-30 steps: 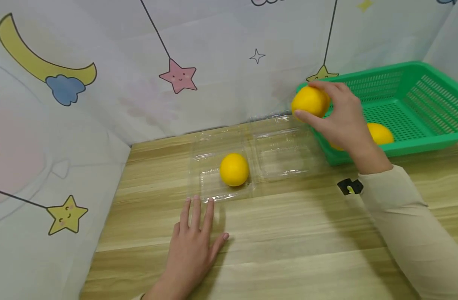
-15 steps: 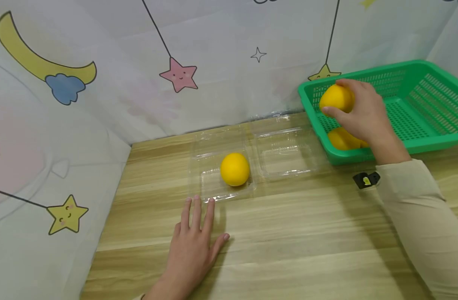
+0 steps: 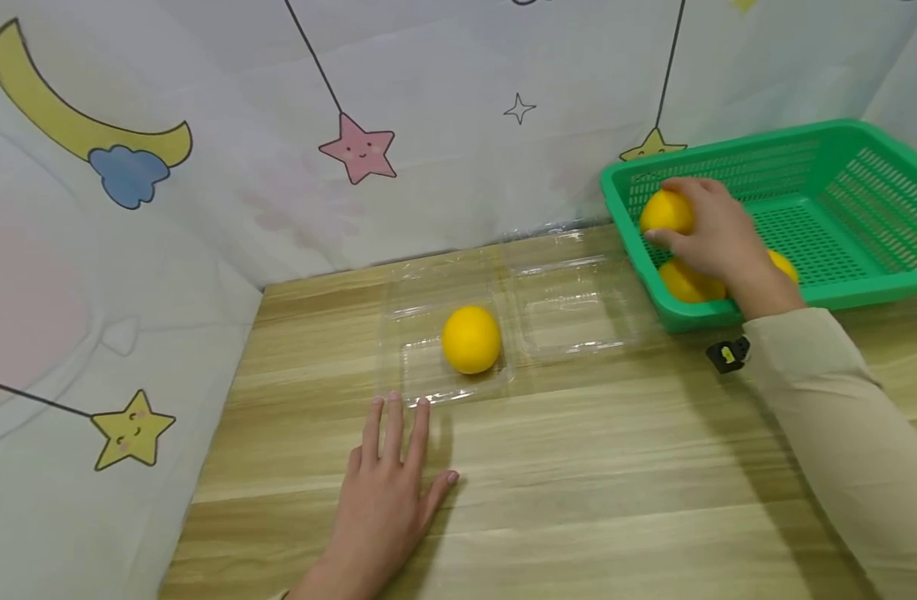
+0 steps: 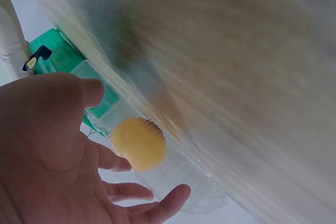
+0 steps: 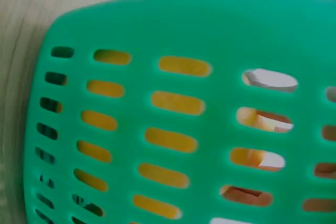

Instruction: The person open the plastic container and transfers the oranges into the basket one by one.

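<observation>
My right hand (image 3: 712,235) is inside the left end of the green basket (image 3: 834,296), with thumb and fingers around an orange (image 3: 665,213). More oranges (image 3: 687,282) lie in the basket below that hand, partly hidden by it. In the right wrist view the basket's slotted wall (image 5: 220,40) covers most of the hand. My left hand (image 3: 383,500) lies on the table with fingers spread, its tips at the near edge of a clear plastic clamshell box (image 3: 421,375). One orange (image 3: 471,340) sits in that box's right half, also visible beyond the left fingers (image 4: 176,198).
A second clear plastic tray section (image 3: 567,321) stands between the first one and the basket. The wooden table (image 3: 563,500) meets a printed cloth wall (image 3: 428,200) at the back and left. A black strap device (image 3: 727,356) hangs at the right cuff.
My right hand has moved right with the orange, from above the basket's left rim, then lowered it into the basket. The left hand and the boxed orange stay put.
</observation>
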### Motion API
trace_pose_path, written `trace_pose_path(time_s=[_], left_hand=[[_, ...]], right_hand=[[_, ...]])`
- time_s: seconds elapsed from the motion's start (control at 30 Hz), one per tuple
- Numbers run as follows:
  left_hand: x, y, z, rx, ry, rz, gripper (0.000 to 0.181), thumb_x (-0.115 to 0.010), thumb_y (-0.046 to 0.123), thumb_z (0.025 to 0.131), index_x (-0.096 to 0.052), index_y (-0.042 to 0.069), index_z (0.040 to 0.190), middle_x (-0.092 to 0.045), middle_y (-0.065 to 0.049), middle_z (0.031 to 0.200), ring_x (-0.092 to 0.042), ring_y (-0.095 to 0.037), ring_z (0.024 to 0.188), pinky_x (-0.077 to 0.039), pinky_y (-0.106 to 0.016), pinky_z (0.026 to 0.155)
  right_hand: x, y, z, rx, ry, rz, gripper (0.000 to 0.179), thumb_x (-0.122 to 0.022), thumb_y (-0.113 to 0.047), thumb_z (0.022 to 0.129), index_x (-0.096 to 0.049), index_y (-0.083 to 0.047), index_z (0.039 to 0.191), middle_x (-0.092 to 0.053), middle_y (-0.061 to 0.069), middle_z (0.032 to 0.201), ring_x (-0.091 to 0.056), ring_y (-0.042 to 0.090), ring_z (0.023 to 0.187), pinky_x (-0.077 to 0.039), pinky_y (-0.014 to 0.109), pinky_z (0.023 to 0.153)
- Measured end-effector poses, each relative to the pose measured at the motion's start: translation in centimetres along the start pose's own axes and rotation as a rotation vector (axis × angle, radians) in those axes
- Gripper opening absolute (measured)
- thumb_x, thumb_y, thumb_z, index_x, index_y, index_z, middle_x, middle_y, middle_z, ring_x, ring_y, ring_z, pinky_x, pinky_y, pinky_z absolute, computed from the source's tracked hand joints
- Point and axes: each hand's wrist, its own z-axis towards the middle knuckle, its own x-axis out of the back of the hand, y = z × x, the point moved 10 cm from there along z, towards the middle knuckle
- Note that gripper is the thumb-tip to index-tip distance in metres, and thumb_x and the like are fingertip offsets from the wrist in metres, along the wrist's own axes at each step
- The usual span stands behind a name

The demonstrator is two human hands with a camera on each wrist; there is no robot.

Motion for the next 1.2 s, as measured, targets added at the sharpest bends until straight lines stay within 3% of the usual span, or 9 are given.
trace_pose_path(time_s=[0.47,0.67,0.87,1.2], left_hand=[[0.1,-0.1,-0.1,0.004,0.016,-0.018,0.083,-0.057,0.058,0.104,-0.035,0.004,0.164,-0.036,-0.03,0.164,-0.037,-0.049,0.15,-0.056,-0.056,0.094],[0.0,0.0,0.0,0.005,0.0,-0.026,0.084,-0.06,0.056,0.103,-0.034,0.005,0.165,-0.035,-0.03,0.165,-0.037,-0.049,0.15,-0.056,-0.057,0.095],[0.3,0.1,-0.1,-0.007,0.015,-0.028,0.082,-0.054,0.058,0.106,-0.034,0.005,0.165,-0.035,-0.03,0.164,-0.037,-0.049,0.15,-0.056,-0.057,0.094],[0.2,0.0,-0.2,-0.009,0.033,-0.022,0.083,-0.055,0.058,0.105,-0.035,0.004,0.165,-0.037,-0.03,0.164,-0.037,-0.05,0.15,-0.056,-0.056,0.093]], right_hand=[[-1.7,-0.1,0.6,0.008,-0.096,-0.039,0.067,-0.058,-0.022,0.108,-0.029,-0.004,0.165,-0.024,0.034,0.166,-0.04,0.06,0.13,-0.039,0.078,0.1],[-2.2,0.4,0.6,0.008,-0.153,-0.062,0.069,-0.054,-0.024,0.11,-0.021,-0.003,0.167,-0.02,0.033,0.169,-0.034,0.061,0.138,-0.034,0.078,0.107],[-2.6,0.9,0.5,-0.009,-0.201,-0.072,0.07,-0.05,-0.026,0.112,-0.015,-0.004,0.169,-0.016,0.034,0.17,-0.032,0.062,0.141,-0.032,0.078,0.11],[-3.1,1.2,0.3,-0.02,-0.232,-0.085,0.068,-0.051,-0.024,0.11,-0.021,0.0,0.167,-0.014,0.036,0.169,-0.024,0.064,0.146,-0.028,0.079,0.112]])
